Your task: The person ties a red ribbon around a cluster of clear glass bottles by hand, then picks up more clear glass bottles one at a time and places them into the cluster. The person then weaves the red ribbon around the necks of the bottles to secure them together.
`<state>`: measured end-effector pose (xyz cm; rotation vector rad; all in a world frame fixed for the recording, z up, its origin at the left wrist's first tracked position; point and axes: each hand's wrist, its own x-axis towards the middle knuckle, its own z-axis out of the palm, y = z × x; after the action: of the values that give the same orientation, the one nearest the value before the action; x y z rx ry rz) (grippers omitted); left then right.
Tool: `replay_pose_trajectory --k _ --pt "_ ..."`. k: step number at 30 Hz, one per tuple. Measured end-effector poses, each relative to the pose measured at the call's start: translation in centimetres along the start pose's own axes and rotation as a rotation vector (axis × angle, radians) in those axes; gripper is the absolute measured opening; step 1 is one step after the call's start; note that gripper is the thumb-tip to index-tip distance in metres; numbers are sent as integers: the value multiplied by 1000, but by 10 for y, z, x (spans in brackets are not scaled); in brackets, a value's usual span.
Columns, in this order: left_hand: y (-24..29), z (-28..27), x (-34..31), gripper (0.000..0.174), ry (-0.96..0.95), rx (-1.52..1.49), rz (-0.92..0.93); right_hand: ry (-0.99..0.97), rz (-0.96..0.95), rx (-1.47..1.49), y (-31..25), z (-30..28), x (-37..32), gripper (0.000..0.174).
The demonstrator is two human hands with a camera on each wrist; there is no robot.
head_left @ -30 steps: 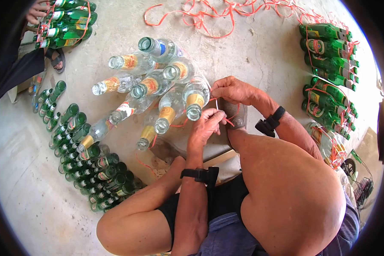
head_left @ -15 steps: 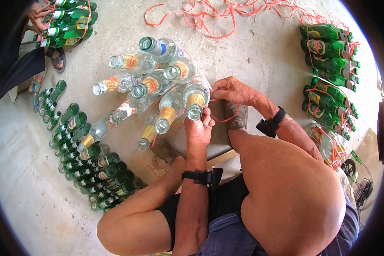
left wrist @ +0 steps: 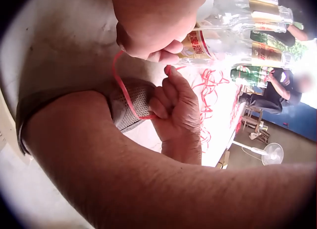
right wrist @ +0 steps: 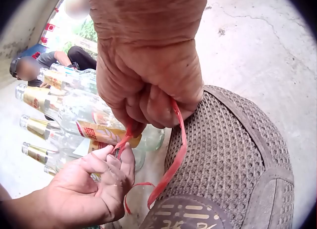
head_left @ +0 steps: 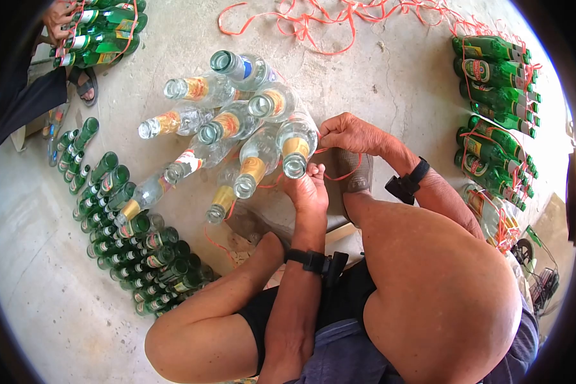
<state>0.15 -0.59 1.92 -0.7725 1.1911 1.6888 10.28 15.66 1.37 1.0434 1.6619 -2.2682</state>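
Note:
A bunch of clear glass bottles point(head_left: 260, 152) with gold, white and blue neck labels stands before me, necks leaning toward the camera. Red plastic strap point(right wrist: 179, 152) runs around its near side. My left hand point(head_left: 306, 191) is under the nearest bottle's neck, partly hidden by it in the head view. In the right wrist view, its thumb and fingers pinch the strap at a twisted spot against the glass. Beside that bottle my right hand point(head_left: 355, 136) grips the strap with curled fingers, and a loose length loops down over the mesh shoe point(right wrist: 228, 149).
Green bottles point(head_left: 141, 256) stand in rows at left. Strapped green bottle bundles point(head_left: 493, 83) lie at right. Tangled red strap point(head_left: 345, 19) covers the floor at the back. Another person's hand point(head_left: 57, 22) touches a green bundle at upper left. My bent knee point(head_left: 441, 281) is close by.
My left hand has gone from beside the right hand to under the nearest bottle's neck and against the bundle. The right hand has stayed nearly in place, holding the strap.

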Motion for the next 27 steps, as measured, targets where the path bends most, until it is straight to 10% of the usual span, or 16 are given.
replay_pose_trajectory --k 27 --pt "-12 -1 11 10 34 224 91 -9 73 31 -11 8 -2 18"
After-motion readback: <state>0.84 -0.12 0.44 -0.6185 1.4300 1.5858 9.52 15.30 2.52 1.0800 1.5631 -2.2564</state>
